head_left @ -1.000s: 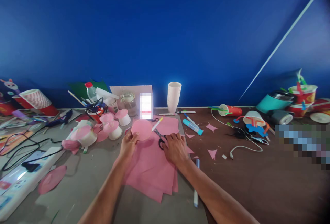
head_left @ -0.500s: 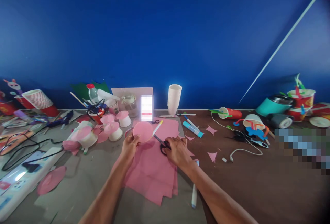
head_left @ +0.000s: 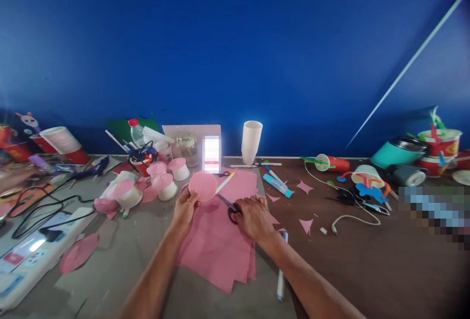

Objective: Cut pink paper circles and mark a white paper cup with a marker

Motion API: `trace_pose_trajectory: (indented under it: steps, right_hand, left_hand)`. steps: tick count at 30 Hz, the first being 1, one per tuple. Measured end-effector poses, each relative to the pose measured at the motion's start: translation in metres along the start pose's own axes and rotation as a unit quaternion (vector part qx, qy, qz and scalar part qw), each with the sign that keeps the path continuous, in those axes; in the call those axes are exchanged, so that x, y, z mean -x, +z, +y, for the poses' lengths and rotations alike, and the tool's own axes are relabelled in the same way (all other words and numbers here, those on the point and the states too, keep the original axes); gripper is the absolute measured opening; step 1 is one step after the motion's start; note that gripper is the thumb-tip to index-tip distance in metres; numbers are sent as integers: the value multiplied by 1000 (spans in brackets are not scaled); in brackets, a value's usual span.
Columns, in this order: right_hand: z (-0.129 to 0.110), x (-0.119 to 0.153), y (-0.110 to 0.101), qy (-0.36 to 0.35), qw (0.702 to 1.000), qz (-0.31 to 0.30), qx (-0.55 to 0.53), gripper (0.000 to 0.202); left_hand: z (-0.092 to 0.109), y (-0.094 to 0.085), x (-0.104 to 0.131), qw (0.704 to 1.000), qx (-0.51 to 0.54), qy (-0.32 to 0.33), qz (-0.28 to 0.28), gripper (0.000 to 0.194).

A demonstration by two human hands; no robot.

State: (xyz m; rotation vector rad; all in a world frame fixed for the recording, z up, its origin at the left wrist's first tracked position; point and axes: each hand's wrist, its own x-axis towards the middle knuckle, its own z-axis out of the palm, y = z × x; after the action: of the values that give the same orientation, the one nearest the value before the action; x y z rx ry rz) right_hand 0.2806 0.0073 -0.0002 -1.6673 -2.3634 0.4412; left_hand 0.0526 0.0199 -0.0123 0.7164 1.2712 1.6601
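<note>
My left hand (head_left: 186, 207) pinches the lower left edge of a round pink paper disc (head_left: 203, 186). To its right, my right hand (head_left: 253, 216) has its fingers closed at the black handles of the scissors (head_left: 234, 211), whose blades point up and left near the disc. Both hands are over a stack of pink paper sheets (head_left: 216, 250). A marker with a yellow end (head_left: 224, 184) lies just right of the disc.
White cups topped with pink discs (head_left: 165, 186) stand left of my hands. A power strip (head_left: 33, 265) is at far left. Stacked white cups (head_left: 251, 141) stand behind. A glue stick (head_left: 278, 185) and pink scraps (head_left: 304, 187) lie to the right.
The whole view has shifted slightly, so things appear a little further right. My hands keep their hold on the disc and scissors. At the far left edge, something blurred and skin-toned shows more.
</note>
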Motion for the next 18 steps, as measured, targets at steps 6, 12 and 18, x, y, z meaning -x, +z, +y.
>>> trace_pose_trajectory:
  steps: [6,12,18]
  right_hand:
    - [-4,0,-14,37,995,-60,-73,30]
    - [-11,-2,-26,74,979,-99,-162,28]
    - [-17,1,-30,57,980,-135,-131,32]
  left_hand:
    - [2,1,0,999,33,-30,-7,46]
    - [5,0,4,995,78,-58,-37,47]
    - [4,-2,3,990,94,-81,-68,44]
